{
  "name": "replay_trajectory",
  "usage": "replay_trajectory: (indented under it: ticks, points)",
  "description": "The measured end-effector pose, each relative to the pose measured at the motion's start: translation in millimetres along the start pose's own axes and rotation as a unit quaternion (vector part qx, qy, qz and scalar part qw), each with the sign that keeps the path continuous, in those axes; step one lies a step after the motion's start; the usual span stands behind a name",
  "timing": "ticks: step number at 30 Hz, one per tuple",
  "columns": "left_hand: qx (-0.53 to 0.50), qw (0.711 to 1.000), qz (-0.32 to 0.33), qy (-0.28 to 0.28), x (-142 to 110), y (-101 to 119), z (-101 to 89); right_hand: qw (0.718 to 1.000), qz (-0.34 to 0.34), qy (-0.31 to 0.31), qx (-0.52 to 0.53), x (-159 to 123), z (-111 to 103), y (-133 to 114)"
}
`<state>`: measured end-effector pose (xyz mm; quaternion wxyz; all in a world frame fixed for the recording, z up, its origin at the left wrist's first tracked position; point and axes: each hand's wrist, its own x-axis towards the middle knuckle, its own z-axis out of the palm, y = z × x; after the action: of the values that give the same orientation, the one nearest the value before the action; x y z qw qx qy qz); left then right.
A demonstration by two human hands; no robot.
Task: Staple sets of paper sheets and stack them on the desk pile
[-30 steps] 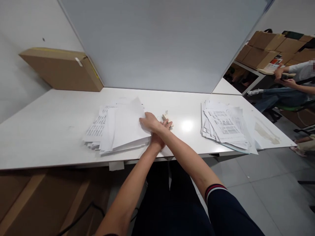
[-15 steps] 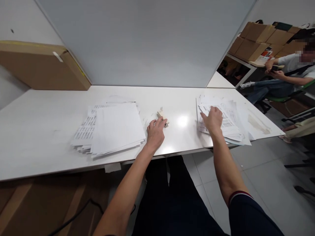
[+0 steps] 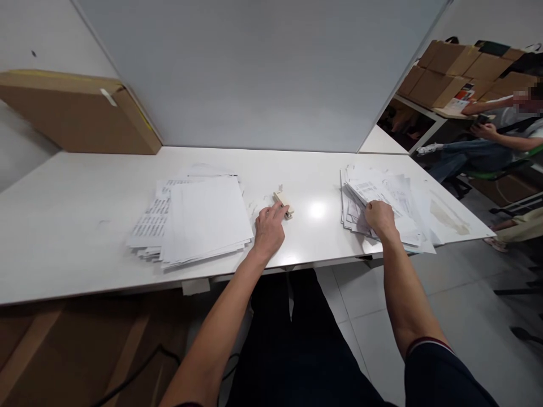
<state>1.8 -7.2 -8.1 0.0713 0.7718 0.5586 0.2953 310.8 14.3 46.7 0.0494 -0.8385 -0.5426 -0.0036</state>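
Note:
My left hand (image 3: 268, 230) rests on the white table (image 3: 76, 237), its fingertips touching a small beige staple remover (image 3: 283, 203). Just left of it lies a pile of papers (image 3: 199, 220) with blank white sheets on top. My right hand (image 3: 380, 219) grips the near edge of a sheet in a second, printed stack of papers (image 3: 390, 195) at the right end of the table, fingers curled under the sheet.
A grey divider panel (image 3: 254, 73) stands along the table's back edge. A flat cardboard box (image 3: 76, 113) leans against the wall at the back left. Another person (image 3: 500, 135) sits at the far right beside stacked cartons (image 3: 449, 73).
My right hand crossed from the left pile to the right stack, then drew back to its near edge and closed on a sheet. My left hand stayed by the staple remover.

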Motion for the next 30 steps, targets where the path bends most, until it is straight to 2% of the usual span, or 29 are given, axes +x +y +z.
replay_trajectory:
  ticks: [3, 6, 8, 11, 13, 14, 16, 18, 19, 20, 25, 30]
  points:
    - [-0.006, 1.0, -0.002, 0.003, 0, 0, 0.0, 0.999, 0.004, 0.04, 0.025, -3, -4, 0]
    - [-0.03, 0.999, -0.003, 0.017, 1, -1, 0.7, 0.987, -0.006, 0.114, 0.114, -11, -8, 0]
    - [-0.071, 0.997, 0.004, 0.042, 1, -1, 0.9, 0.96, -0.02, 0.163, 0.228, -20, -14, -4]
    - [-0.199, 0.976, -0.005, 0.086, 4, -2, -1.4, 0.88, -0.043, 0.174, 0.439, -39, -29, -18]
    - [-0.344, 0.934, -0.044, 0.087, 6, -2, -5.2, 0.82, -0.069, 0.143, 0.55, -52, -40, -30]
    - [-0.428, 0.898, -0.063, 0.073, 7, -2, -7.7, 0.796, -0.081, 0.124, 0.586, -58, -45, -37]
    - [-0.585, 0.806, -0.085, 0.029, 8, -3, -12.6, 0.771, -0.092, 0.085, 0.625, -69, -49, -50]
    - [-0.675, 0.731, -0.096, -0.01, 9, -3, -15.9, 0.766, -0.091, 0.042, 0.635, -78, -45, -62]
    - [-0.693, 0.713, -0.109, -0.016, 9, -4, -16.5, 0.767, -0.089, 0.02, 0.635, -81, -40, -68]
    - [-0.695, 0.707, -0.129, -0.011, 9, -4, -16.2, 0.771, -0.089, -0.001, 0.631, -84, -34, -72]
    - [-0.646, 0.73, -0.215, 0.063, 7, -8, -6.9, 0.798, -0.102, -0.078, 0.588, -92, -11, -85]
    - [-0.602, 0.761, -0.225, 0.087, 9, -12, -1.0, 0.84, -0.152, -0.107, 0.509, -94, -15, -79]
